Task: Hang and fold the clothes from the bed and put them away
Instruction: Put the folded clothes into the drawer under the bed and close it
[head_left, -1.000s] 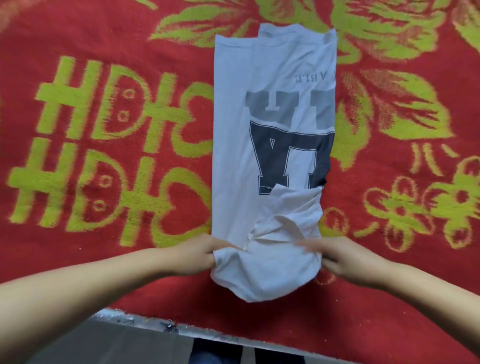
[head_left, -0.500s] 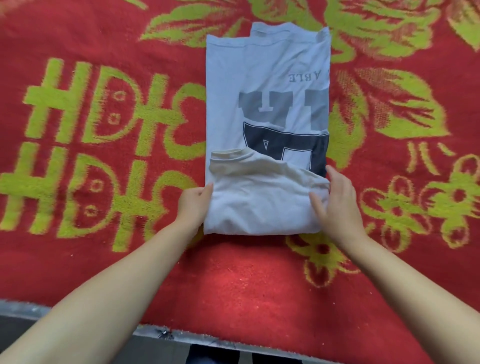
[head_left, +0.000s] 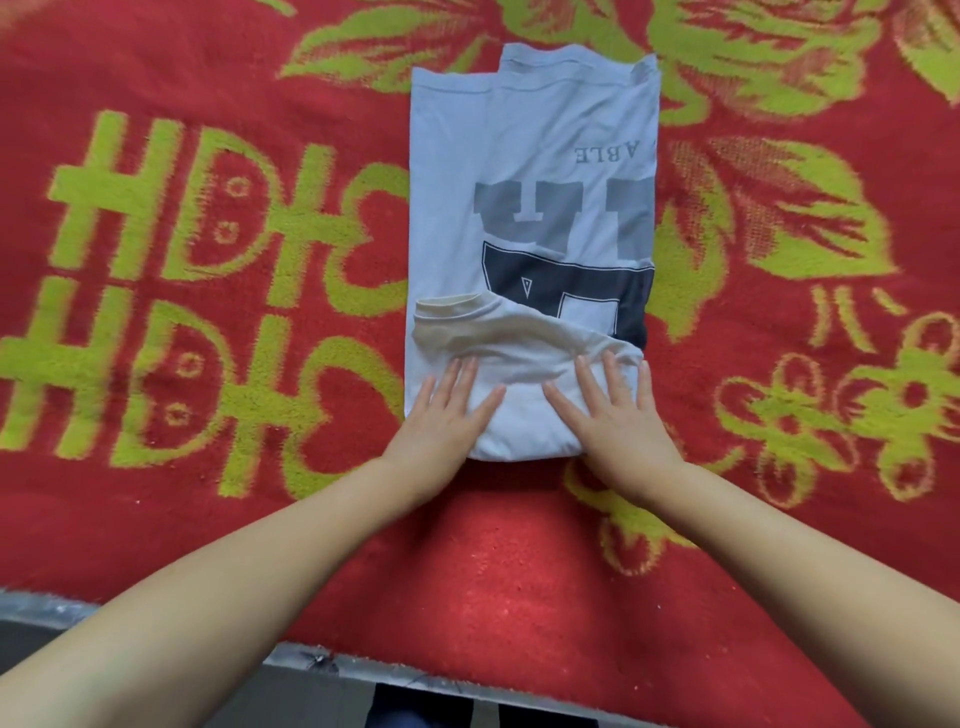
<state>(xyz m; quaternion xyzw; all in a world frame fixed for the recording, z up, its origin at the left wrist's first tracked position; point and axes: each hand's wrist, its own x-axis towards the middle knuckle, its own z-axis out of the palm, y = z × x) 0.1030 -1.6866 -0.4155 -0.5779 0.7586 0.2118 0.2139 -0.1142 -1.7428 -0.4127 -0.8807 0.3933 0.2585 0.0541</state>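
Observation:
A pale blue-white T-shirt (head_left: 530, 171) with dark grey block letters lies folded into a long strip on the bed's red blanket (head_left: 498, 571). Its near end, collar side, is folded up over the print. My left hand (head_left: 441, 415) lies flat on the left of that folded flap, fingers straight. Flat on the flap's right side is my right hand (head_left: 613, 415), its fingers spread. Both palms press the fold down.
The red blanket carries large yellow-green characters (head_left: 208, 291) at left and flower and leaf patterns (head_left: 810, 218) at right. The bed's near edge (head_left: 322, 660) runs along the bottom, with dark floor below it.
Both hands carried the shirt's near end up and laid it over the print. They then let go of the cloth and moved onto the flap, now pressing it flat.

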